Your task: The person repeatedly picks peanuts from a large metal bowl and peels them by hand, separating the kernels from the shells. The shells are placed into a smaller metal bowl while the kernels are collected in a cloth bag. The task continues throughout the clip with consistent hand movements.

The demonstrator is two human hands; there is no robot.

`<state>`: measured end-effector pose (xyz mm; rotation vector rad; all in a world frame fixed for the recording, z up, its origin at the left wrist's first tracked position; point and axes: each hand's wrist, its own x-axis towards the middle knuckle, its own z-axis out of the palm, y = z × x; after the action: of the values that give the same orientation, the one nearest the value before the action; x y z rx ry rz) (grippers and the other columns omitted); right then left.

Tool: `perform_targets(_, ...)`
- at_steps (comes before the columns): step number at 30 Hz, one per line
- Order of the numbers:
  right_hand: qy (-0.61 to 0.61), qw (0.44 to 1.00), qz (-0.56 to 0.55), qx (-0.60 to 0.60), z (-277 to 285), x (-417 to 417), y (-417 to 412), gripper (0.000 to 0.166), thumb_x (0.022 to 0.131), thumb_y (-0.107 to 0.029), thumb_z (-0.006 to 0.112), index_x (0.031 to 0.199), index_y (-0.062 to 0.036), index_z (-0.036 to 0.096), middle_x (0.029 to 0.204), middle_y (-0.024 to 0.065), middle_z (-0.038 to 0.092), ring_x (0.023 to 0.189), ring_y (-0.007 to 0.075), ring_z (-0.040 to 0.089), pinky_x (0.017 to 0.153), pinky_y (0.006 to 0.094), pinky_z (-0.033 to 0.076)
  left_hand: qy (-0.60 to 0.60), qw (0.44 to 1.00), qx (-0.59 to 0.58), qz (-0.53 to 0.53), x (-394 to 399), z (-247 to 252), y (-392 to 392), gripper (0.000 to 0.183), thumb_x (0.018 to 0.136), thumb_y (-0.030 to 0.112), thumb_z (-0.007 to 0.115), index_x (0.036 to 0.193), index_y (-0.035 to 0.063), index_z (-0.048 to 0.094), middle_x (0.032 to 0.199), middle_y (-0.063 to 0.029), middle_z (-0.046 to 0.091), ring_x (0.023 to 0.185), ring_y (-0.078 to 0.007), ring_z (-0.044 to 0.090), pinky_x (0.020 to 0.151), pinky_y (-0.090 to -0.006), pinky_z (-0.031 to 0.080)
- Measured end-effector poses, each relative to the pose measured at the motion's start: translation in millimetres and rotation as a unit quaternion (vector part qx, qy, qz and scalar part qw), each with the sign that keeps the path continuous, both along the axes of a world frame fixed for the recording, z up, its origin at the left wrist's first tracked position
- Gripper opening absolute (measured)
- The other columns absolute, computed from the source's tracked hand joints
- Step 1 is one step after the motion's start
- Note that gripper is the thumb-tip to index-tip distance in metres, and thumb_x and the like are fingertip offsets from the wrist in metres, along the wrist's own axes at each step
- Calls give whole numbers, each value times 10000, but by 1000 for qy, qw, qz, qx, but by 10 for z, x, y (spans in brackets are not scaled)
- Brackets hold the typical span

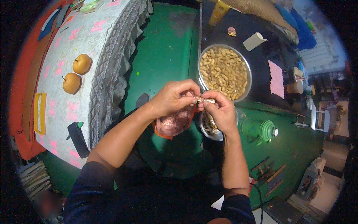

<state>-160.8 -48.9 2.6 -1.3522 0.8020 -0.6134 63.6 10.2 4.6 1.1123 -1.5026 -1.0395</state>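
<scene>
In front of me, my left hand [181, 95] and my right hand [219, 110] meet fingertip to fingertip over a split peanut pod. One piece of peanut shell [198, 98] is pinched in the left fingers. The right thumb and fingers grip the other piece of shell [209, 101], its pale inside facing up. Beyond the right hand stands a wide metal basin [249, 84] full of unshelled peanuts [223, 71]. Partly hidden under that hand, a smaller metal bowl [216, 137] contains empty shells. Below the left hand is an orange-red bag [163, 136] of what look like shelled, reddish peanuts [176, 123].
On the left, a patterned tablecloth [84, 36] bears two round brown pears [77, 74], a dark phone-like object [77, 140] and a yellow-framed item [40, 113]. A cardboard roll [254, 41] and pink paper [276, 79] lie right of the basin. A green thermos [267, 131] stands at right.
</scene>
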Motion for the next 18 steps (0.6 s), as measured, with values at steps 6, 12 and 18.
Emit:
perform_targets(6, 79, 991, 35, -104, -58, -70, -37, 156, 982, 51, 634, 1122, 27, 697, 1115, 91, 682, 919, 142, 700, 841, 286, 591, -59, 998, -30, -20, 37, -10, 9, 141, 915, 67, 703, 1044, 16, 677, 968, -90, 711, 899, -214, 717, 796, -337, 559)
perform_targets(12, 85, 982, 88, -147, -51, -61, -83, 132, 958, 43, 641, 1069, 21, 709, 1114, 67, 660, 967, 144, 663, 845, 281, 557, -150, 983, -89, -49, 59, -12, 24, 182, 876, 91, 730, 1056, 69, 716, 998, -109, 712, 940, -322, 703, 800, -395, 556)
perform_targets(18, 126, 954, 117, -244, -70, -59, -107, 142, 924, -15, 672, 1055, -9, 725, 1009, 61, 689, 925, 151, 652, 786, 287, 518, -204, 970, -109, -68, 14, -1, 45, 188, 870, 92, 733, 1058, 95, 718, 977, -88, 698, 915, -329, 693, 765, -418, 557)
